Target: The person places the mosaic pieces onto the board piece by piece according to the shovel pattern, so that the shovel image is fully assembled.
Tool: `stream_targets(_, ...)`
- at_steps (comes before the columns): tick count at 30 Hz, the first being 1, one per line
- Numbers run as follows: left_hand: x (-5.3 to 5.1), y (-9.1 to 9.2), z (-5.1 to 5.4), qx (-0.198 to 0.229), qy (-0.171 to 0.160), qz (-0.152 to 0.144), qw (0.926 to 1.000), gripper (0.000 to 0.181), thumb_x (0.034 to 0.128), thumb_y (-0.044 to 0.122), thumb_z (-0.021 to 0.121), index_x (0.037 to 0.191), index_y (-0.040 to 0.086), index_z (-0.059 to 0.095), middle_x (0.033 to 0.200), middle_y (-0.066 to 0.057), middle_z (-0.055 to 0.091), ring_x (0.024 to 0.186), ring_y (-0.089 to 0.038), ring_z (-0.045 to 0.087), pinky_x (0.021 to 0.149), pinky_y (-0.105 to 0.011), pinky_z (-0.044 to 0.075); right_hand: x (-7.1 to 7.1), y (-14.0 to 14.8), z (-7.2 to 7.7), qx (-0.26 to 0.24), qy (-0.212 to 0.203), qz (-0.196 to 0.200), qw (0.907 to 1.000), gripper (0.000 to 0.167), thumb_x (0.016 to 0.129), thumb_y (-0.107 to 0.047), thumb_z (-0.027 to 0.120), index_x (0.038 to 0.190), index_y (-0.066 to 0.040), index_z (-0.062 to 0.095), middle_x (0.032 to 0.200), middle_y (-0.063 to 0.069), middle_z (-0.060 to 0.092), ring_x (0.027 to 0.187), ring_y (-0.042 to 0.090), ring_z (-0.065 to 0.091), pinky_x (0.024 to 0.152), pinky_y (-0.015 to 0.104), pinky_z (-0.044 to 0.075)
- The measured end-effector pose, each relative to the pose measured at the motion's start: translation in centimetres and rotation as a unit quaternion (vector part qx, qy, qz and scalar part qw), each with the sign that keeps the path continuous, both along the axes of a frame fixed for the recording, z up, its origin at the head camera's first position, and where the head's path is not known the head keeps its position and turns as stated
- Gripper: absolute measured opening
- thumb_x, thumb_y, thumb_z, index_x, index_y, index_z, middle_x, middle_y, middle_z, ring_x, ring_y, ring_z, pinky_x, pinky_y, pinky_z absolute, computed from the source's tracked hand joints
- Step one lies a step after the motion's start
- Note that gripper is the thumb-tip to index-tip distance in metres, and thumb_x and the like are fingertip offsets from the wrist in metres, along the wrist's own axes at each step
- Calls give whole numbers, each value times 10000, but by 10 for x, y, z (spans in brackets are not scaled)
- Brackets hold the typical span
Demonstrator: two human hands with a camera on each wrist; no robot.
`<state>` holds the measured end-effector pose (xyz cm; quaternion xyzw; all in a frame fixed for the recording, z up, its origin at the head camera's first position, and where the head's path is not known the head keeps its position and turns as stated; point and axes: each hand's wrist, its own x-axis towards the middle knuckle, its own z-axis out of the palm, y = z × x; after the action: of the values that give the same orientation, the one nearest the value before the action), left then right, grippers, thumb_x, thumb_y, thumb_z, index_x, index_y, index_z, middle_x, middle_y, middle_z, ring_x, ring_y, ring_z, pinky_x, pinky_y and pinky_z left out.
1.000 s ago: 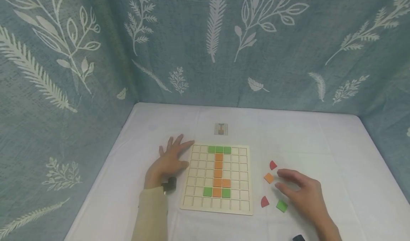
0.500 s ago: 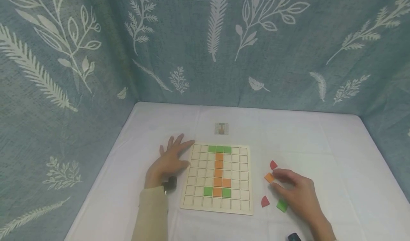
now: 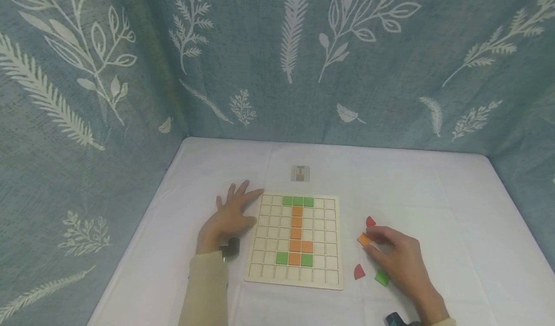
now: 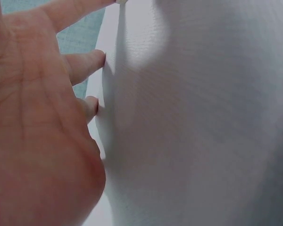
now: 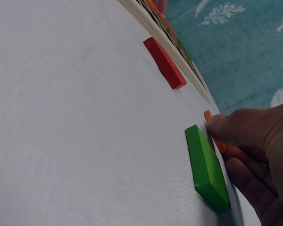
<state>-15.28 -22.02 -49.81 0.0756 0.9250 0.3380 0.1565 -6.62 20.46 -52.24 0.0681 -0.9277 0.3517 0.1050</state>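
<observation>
A pale wooden grid board (image 3: 325,278) lies on the table, with green tiles (image 3: 297,201) in a row at its far side and a column of orange tiles (image 3: 296,222) below them. Fingers spread, my left hand (image 3: 230,218) rests at the board's left edge, with the index finger at the far corner and the thumb at the side. Right of the board, my right hand (image 3: 399,254) pinches a loose orange square tile (image 3: 363,239) between thumb and fingers. The right wrist view shows the thumb against this orange tile (image 5: 208,117), which appears still at the tabletop.
Near the right hand lie a green tile (image 3: 381,278) and two red quarter-round pieces, one nearer (image 3: 359,271) and one farther (image 3: 370,221). A small pattern card (image 3: 300,173) lies beyond the board. A patterned blue-green curtain (image 3: 260,66) hangs around the white table (image 3: 433,186).
My right hand has moved left to the loose orange tile, and its thumb and fingers have closed on it. The left hand stays in place at the board.
</observation>
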Motion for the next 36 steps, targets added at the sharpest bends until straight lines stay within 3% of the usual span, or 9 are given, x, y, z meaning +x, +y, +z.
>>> stream_targets(8, -1, 1, 0, -1, -43, 23, 10000, 844, 887, 111, 689, 1689, 209, 443, 1850, -193, 62, 1685, -509, -143, 1260, -797, -181, 0, 1, 4, 65, -65, -43, 9999, 387, 829, -22, 900, 1176, -178, 829, 1084, -76, 843, 1057, 200, 801, 969, -42, 395)
stream_targets(16, -1, 1, -3, -21, -25, 65, 10000, 846, 886, 100, 686, 1688, 218, 445, 1852, -181, 70, 1687, -503, -140, 1263, -792, -181, 1, 3, 18, 23, 115, 102, 9999, 390, 834, -20, 904, 1184, -178, 840, 1109, -84, 849, 1105, 245, 803, 977, -52, 394)
stream_targets(22, -1, 0, -4, -40, 8, 13, 10000, 848, 889, 100, 686, 1692, 214, 438, 1851, -188, 67, 1685, -510, -139, 1257, -803, -178, 0, -1, 28, -45, 445, 407, 9982, 400, 805, 7, 921, 1148, -185, 847, 1085, -101, 848, 1010, 136, 810, 965, -35, 437)
stream_targets(28, -1, 0, -1, -43, 12, 1, 10000, 852, 884, 94, 681, 1693, 209, 436, 1849, -194, 65, 1683, -517, -136, 1256, -807, -174, 1, -14, 34, -234, 409, 695, 9965, 435, 795, 35, 913, 1140, -219, 841, 1077, -124, 840, 981, 53, 785, 976, -12, 457)
stream_targets(30, 0, 0, 0, -38, 0, 15, 10000, 855, 881, 89, 676, 1693, 212, 437, 1850, -191, 65, 1684, -514, -136, 1258, -805, -172, 1, -19, 35, -342, 282, 738, 9963, 418, 810, 21, 912, 1143, -222, 843, 1083, -142, 835, 1023, 49, 784, 970, 32, 506)
stream_targets(36, 0, 1, 1, -37, 2, -1, 10000, 859, 879, 86, 668, 1695, 216, 432, 1851, -188, 60, 1684, -510, -139, 1262, -801, -171, -4, -32, 37, -346, 217, 914, 9950, 399, 816, 11, 914, 1142, -208, 844, 1088, -158, 831, 1031, 46, 783, 981, 324, 656)
